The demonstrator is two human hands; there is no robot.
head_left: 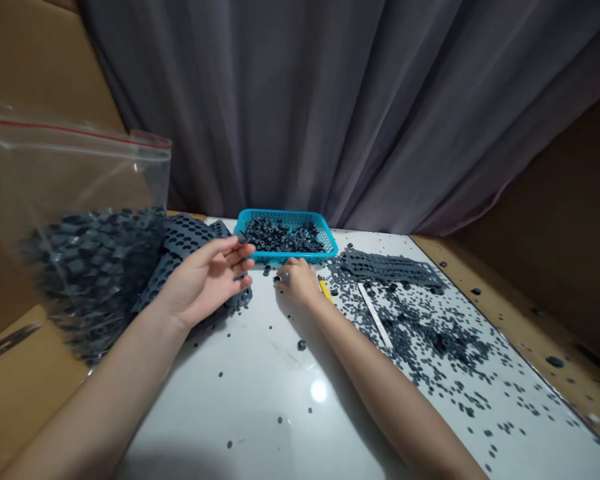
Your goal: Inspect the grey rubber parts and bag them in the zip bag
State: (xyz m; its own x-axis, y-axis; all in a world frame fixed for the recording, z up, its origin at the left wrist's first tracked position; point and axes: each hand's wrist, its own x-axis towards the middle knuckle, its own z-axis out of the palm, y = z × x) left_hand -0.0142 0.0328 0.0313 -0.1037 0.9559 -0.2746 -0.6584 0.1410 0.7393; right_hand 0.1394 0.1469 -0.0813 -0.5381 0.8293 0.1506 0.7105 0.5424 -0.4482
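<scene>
The left hand [205, 281] is open above a grey perforated sheet [186, 238]; the right hand [299, 282] maybe pinches a small grey piece [277, 279].

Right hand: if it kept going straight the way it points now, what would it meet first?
The right hand would probably meet the small dark grey piece just ahead of its fingertips first, though depth is hard to judge from this view.

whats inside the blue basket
The blue plastic basket holds a heap of small dark gray pieces, seemingly short rubber tubes. The heap covers the basket's floor, so neither the floor nor anything lying beneath the top layer can be seen.
</scene>
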